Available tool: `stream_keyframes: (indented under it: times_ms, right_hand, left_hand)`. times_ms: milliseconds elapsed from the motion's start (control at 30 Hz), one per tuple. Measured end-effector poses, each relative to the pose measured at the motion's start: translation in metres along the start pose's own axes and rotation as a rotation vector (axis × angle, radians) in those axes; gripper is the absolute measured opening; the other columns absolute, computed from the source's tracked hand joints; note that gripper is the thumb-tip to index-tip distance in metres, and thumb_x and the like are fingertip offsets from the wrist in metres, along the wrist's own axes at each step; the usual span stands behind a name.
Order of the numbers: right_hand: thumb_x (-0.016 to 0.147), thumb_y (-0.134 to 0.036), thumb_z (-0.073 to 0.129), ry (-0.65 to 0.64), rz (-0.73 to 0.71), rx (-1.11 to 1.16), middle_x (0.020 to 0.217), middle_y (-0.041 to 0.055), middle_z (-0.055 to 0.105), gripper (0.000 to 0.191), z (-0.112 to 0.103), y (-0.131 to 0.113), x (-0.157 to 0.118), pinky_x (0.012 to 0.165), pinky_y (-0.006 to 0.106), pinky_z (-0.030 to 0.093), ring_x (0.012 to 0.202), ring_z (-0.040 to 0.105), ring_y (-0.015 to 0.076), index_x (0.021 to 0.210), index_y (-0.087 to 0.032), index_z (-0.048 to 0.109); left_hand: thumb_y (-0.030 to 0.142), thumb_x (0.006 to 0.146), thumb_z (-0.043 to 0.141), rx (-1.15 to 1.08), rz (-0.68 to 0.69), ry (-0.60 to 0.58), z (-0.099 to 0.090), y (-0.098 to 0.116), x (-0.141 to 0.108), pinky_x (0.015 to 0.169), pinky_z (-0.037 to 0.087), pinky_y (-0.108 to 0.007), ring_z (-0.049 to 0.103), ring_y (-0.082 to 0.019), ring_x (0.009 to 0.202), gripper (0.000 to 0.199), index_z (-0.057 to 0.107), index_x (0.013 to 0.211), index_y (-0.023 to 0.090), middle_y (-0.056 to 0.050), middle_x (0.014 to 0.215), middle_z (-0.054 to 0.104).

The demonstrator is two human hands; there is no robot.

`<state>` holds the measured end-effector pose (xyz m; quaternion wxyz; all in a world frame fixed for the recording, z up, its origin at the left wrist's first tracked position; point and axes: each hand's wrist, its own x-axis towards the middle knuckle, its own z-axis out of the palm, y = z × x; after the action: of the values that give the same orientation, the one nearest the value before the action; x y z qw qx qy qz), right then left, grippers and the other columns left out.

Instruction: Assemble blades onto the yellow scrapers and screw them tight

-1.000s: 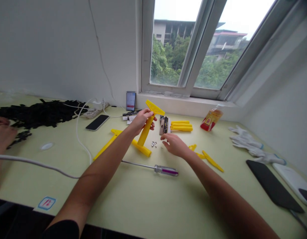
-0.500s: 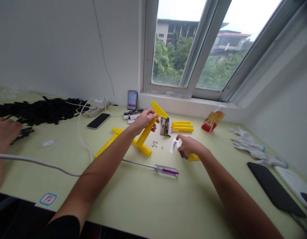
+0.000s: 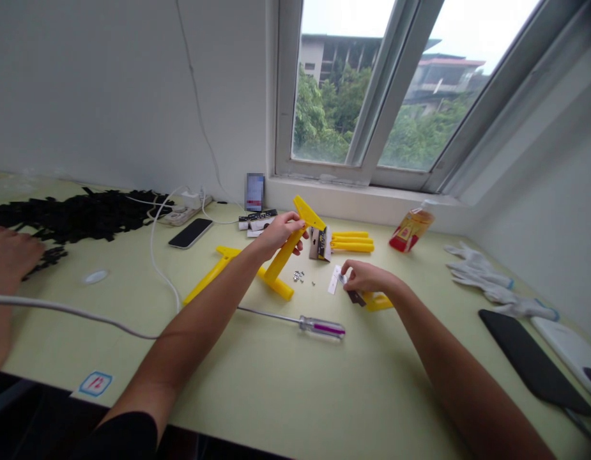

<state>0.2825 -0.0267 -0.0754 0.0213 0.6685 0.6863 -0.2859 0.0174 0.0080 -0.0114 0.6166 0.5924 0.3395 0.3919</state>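
Observation:
My left hand (image 3: 283,235) is wrapped round a yellow plastic scraper handle (image 3: 284,257), tilted with its wide triangular head up. Its lower end is near another yellow handle (image 3: 282,289) on the table. My right hand (image 3: 365,276) is at the tabletop, fingers pinched at a small pale piece whose kind I cannot make out. Beside those fingertips are a white strip (image 3: 334,280) and a dark flat piece (image 3: 356,298). A further yellow part (image 3: 380,302) lies under the right hand. Small screws and nuts (image 3: 299,276) lie between the hands, with a clear-handled screwdriver (image 3: 322,327) in front.
Several yellow handles (image 3: 351,243) and a small box (image 3: 320,244) lie at the back, near a bottle (image 3: 412,229). Gloves (image 3: 487,281) and a black pad (image 3: 529,358) are right. At left are a phone (image 3: 190,233), a white cable (image 3: 154,255), black strips (image 3: 79,214) and another person's hand (image 3: 12,252).
My right hand has shifted very slightly, and more of the yellow part beneath it shows. My left hand keeps hold of the scraper handle. The whole view has moved a little.

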Motion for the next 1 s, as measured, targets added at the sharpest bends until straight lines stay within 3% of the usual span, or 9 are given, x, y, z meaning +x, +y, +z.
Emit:
stream_keyframes:
  times_ms: [100,367,800,900,1000]
  right_hand:
    - [0.074,-0.024,0.067,0.047,0.031,-0.047,0.101,0.0084,0.072,0.033,0.0,0.0,0.001,0.059,0.025,0.047,0.074,0.068,0.0167,0.106,-0.018,0.061]
    - [0.069,-0.027,0.071,0.096,0.055,-0.144,0.095,0.0075,0.07,0.047,0.007,-0.009,-0.005,0.06,0.027,0.043,0.08,0.066,0.0215,0.113,-0.019,0.057]
    - [0.072,-0.018,0.065,0.023,0.005,-0.012,0.097,0.007,0.072,0.052,0.004,-0.015,-0.01,0.056,0.024,0.045,0.072,0.065,0.0164,0.123,-0.015,0.053]
    - [0.072,-0.016,0.064,0.027,-0.036,-0.01,0.096,0.0062,0.073,0.045,0.003,-0.021,-0.013,0.058,0.024,0.046,0.071,0.066,0.0158,0.117,-0.015,0.061]
    - [0.072,-0.017,0.064,0.069,-0.083,-0.027,0.089,0.0047,0.073,0.026,-0.003,-0.026,-0.017,0.06,0.024,0.045,0.073,0.065,0.0165,0.098,-0.017,0.069]
  left_hand:
    - [0.027,0.088,0.057,0.005,-0.004,0.01,0.0,0.0,0.0,0.05,0.053,-0.03,0.06,-0.014,0.052,0.012,0.047,0.085,0.019,-0.005,0.079,0.064]
    - [0.026,0.088,0.055,0.023,-0.012,0.006,0.002,-0.001,0.0,0.049,0.053,-0.03,0.06,-0.014,0.051,0.011,0.047,0.085,0.019,-0.004,0.078,0.064]
    - [0.027,0.088,0.056,0.035,-0.024,-0.007,0.005,-0.004,0.001,0.049,0.053,-0.029,0.06,-0.014,0.051,0.012,0.048,0.085,0.019,-0.004,0.079,0.064]
    - [0.027,0.088,0.056,0.034,-0.018,-0.017,0.003,-0.005,0.001,0.049,0.053,-0.029,0.06,-0.014,0.052,0.012,0.047,0.085,0.019,-0.004,0.08,0.064]
    - [0.028,0.09,0.055,0.034,-0.012,-0.039,0.001,-0.006,0.001,0.049,0.054,-0.03,0.061,-0.014,0.053,0.012,0.047,0.087,0.019,-0.005,0.081,0.064]
